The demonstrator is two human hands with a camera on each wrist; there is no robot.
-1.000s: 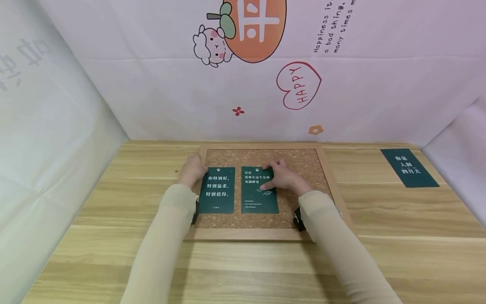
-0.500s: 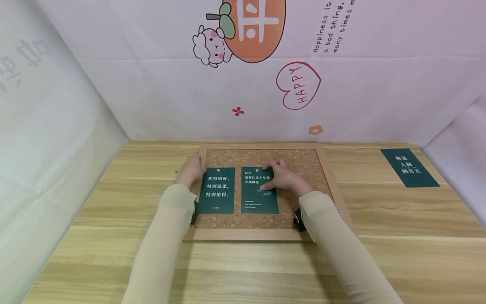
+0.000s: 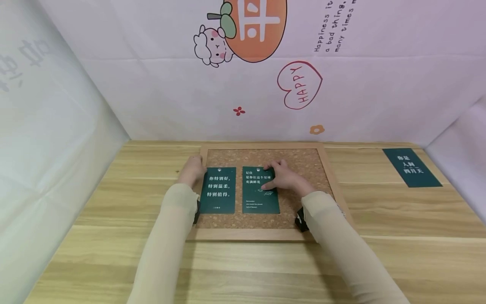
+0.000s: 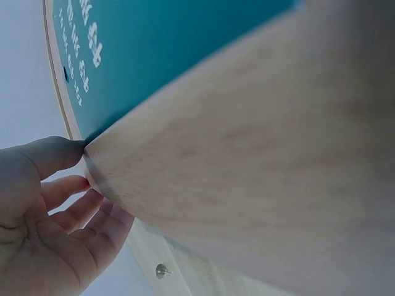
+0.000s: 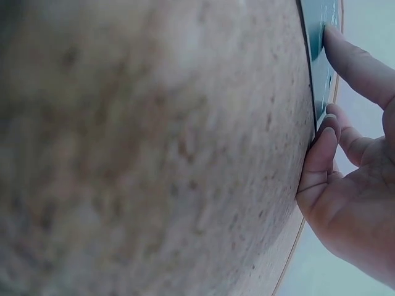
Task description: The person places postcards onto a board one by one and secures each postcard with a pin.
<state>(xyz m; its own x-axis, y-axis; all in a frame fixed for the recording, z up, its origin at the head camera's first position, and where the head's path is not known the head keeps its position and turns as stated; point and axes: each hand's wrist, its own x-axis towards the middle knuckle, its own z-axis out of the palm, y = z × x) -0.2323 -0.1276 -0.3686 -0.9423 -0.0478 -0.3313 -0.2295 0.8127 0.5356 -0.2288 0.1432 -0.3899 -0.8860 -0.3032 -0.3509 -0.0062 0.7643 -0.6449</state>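
Note:
A wood-framed cork board (image 3: 288,221) lies on the table and bears two green cards with white writing. A small pale pin shows at the top of the left card (image 3: 218,200) and of the right card (image 3: 260,209). My left hand (image 3: 192,170) holds the board's left frame edge, thumb on top by the left card and fingers against the outer side, as the left wrist view (image 4: 58,216) shows. My right hand (image 3: 284,176) rests on the right card's upper right part. In the right wrist view, its thumb (image 5: 358,65) touches the card while other fingers bend against the cork.
Another green card (image 3: 411,167) lies on the table (image 3: 398,266) to the right of the board. On the wood left of the board is a small metal pin (image 4: 162,271). A printed white cloth (image 3: 159,93) hangs behind the table.

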